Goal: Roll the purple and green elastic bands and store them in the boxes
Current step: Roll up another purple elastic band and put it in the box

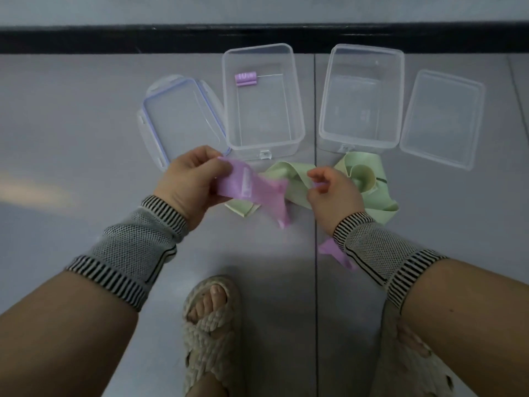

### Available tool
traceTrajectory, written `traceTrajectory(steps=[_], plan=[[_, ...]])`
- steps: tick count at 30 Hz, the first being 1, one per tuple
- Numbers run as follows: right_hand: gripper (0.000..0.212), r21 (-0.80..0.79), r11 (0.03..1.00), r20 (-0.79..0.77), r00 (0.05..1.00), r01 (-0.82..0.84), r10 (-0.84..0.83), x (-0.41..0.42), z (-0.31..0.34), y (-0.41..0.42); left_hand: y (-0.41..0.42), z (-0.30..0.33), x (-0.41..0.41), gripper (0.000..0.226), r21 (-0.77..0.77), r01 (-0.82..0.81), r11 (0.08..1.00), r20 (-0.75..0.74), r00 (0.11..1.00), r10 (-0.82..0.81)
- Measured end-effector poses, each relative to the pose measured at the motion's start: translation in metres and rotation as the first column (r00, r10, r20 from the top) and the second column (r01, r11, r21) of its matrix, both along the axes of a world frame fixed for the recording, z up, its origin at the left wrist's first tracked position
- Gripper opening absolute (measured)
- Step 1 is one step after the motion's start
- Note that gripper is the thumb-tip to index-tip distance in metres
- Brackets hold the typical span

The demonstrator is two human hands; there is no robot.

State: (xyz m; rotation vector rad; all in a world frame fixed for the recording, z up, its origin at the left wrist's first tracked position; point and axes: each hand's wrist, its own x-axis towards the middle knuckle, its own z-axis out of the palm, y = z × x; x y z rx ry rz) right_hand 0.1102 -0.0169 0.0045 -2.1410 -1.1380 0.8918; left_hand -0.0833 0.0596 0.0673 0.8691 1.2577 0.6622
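left hand [191,179] pinches purple band [252,187] end | right hand [332,190] pinches other end, stretched flat for rolling | boxes [297,133] just beyond

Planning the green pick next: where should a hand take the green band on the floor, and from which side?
Judgement: pinch the green band at its raised curled loop near the right box, coming from above. That loop stands off the floor; the left end lies under the purple band.
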Motion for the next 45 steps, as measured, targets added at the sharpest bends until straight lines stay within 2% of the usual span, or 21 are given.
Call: traceTrajectory(steps=[3, 6, 8, 10, 13, 16, 20, 25, 26, 28, 29, 30, 31, 32, 33, 34, 35, 37, 40, 42, 45], plan=[[0.029, -0.048, 0.999, 0.038, 0.999, -0.025, 0.027, 0.001, -0.008, -0.005, 0.006, -0.039, -0.03, 0.014, 0.024, -0.189, 0.982, -0.352, 0.917, 0.186], [0.023, -0.104, 0.993, 0.039, 0.997, -0.059, 0.063, -0.005, -0.018, -0.007, 0.004, -0.077, -0.06, 0.008, -0.021, -0.257, 0.966, -0.614, 0.766, 0.191], [0.019, -0.129, 0.988, 0.042, 0.994, -0.09, 0.096, -0.013, -0.022, -0.007, 0.0, -0.093, -0.072, 0.03, -0.038, -0.153, 0.987, -0.775, 0.629, 0.068], [0.017, -0.139, 0.983, 0.057, 0.99, -0.118, 0.127, -0.021, -0.025, -0.004, -0.007, -0.096, -0.069, 0.037, 0.043, 0.081, 0.996, -0.878, 0.478, -0.001], [0.015, -0.139, 0.98, 0.081, 0.984, -0.144, 0.157, -0.032, -0.031, 0.003, -0.015, -0.1, -0.052, 0.031, 0.163, 0.475, 0.865, -0.882, 0.464, -0.089], [0.017, -0.152, 0.968, 0.126, 0.968, -0.198, 0.217, -0.042, -0.039, 0.009, -0.018, -0.108, -0.036, 0.035, 0.117, 0.671, 0.732, -0.884, 0.407, -0.232], [0.03, -0.258, 0.904, 0.215, 0.892, -0.34, 0.397, -0.055, -0.05, 0.011, -0.026, -0.12, -0.034, 0.052, -0.016, 0.721, 0.693, -0.894, 0.3, -0.333], [0.026, -0.405, 0.816, 0.423, 0.706, -0.413, 0.568, -0.055, -0.063, 0.011, -0.028, -0.124, -0.041, 0.064, -0.011, 0.704, 0.71, -0.834, 0.386, -0.395], [0.023, -0.397, 0.824, 0.423, 0.717, -0.403, 0.554, -0.054, -0.062, 0.012, -0.027, -0.123, -0.042, 0.065, -0.005, 0.694, 0.72, -0.829, 0.4, -0.392], [0.017, -0.289, 0.92, 0.291, 0.891, -0.266, 0.349, -0.051, -0.06, 0.018, -0.026, -0.121, -0.04, 0.067, -0.005, 0.682, 0.731, -0.823, 0.413, -0.39], [0.013, -0.221, 0.97, 0.108, 0.986, -0.098, 0.124, -0.05, -0.057, 0.021, -0.026, -0.12, -0.038, 0.067, -0.014, 0.679, 0.734, -0.821, 0.411, -0.396], [0.008, -0.188, 0.974, -0.157, 0.975, 0.125, -0.155, -0.048, -0.051, 0.025, -0.026, -0.119, -0.037, 0.068, -0.028, 0.679, 0.733, -0.821, 0.403, -0.404], [0.006, -0.229, 0.917, -0.435, 0.808, 0.326, -0.397, -0.046, -0.042, 0.03, -0.026, -0.118, -0.036, 0.068, -0.04, 0.68, 0.732, -0.821, 0.395, -0.411], [0.011, -0.32, 0.834, -0.63, 0.557, 0.449, -0.541, -0.043, -0.033, 0.033, -0.025, -0.118, -0.035, 0.068, -0.046, 0.677, 0.735, -0.821, 0.393, -0.413], [0.016, -0.395, 0.771, -0.73, 0.338, 0.5, -0.593, -0.039, -0.025, 0.035, -0.025, -0.118, -0.035, 0.066, -0.047, 0.67, 0.741, -0.822, 0.396, -0.41], [0.021, -0.431, 0.74, -0.773, 0.212, 0.516, -0.598, -0.032, -0.019, 0.036, -0.025, -0.118, -0.035, 0.065, -0.048, 0.663, 0.747, -0.823, 0.397, -0.405], [0.023, -0.431, 0.735, -0.794, 0.166, 0.523, -0.584, -0.025, -0.014, 0.036, -0.024, -0.118, -0.034, 0.064, -0.053, 0.657, 0.752, -0.828, 0.393, -0.401], [0.025, -0.392, 0.759, -0.809, 0.199, 0.52, -0.553, -0.016, -0.01, 0.033, -0.025, -0.118, -0.031, 0.065, -0.069, 0.65, 0.757, -0.836, 0.376, -0.399], [0.03, -0.342, 0.822, -0.773, 0.361, 0.456, -0.522, -0.009, -0.013, 0.025, -0.028, -0.119, -0.025, 0.066, -0.073, 0.667, 0.741, -0.844, 0.355, -0.402], [0.032, -0.278, 0.877, -0.703, 0.54, 0.392, -0.463, -0.01, -0.02, 0.022, -0.028, -0.121, -0.026, 0.068, -0.07, 0.667, 0.742, -0.845, 0.356, -0.399], [0.022, -0.165, 0.965, -0.355, 0.9, 0.206, -0.253, -0.005, -0.029, 0.016, -0.03, -0.125, -0.022, 0.069, -0.094, 0.653, 0.751, -0.837, 0.357, -0.415]])
